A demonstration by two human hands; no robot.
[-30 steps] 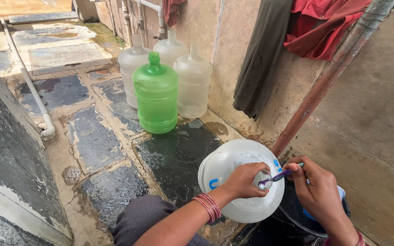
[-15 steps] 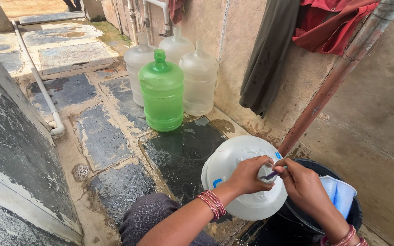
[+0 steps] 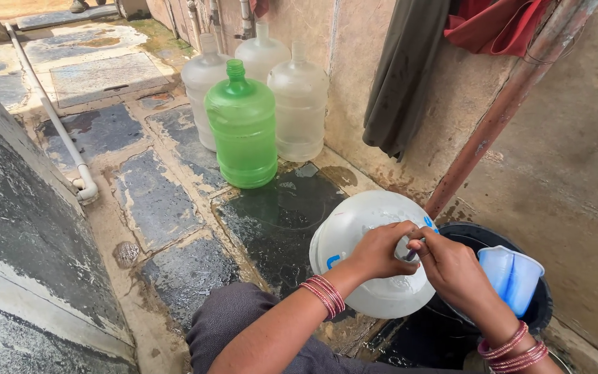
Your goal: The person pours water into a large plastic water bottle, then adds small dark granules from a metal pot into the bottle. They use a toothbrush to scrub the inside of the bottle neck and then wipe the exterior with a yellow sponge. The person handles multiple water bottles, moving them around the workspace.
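A large white translucent water jug [image 3: 354,225] lies tilted against a black bucket [image 3: 477,230] in front of me. My left hand [image 3: 380,249], with red bangles at the wrist, curls its fingers over the jug's upper side. My right hand [image 3: 455,269] presses up against the left one and pinches a thin dark-handled brush [image 3: 410,253], most of it hidden between the two hands. A pale blue plastic mug [image 3: 513,277] stands inside the bucket, just right of my right hand.
A green water jug [image 3: 243,128] and three clear ones [image 3: 299,104] stand on wet stone slabs by the wall. A rust-coloured pipe [image 3: 500,118] slants down behind the bucket. Dark cloth [image 3: 406,76] and red cloth [image 3: 500,28] hang above. A white pipe [image 3: 57,128] runs along the left wall.
My right hand has moved left until it meets my left hand on the jug. The brush, plainly visible before, is now mostly covered by the fingers.
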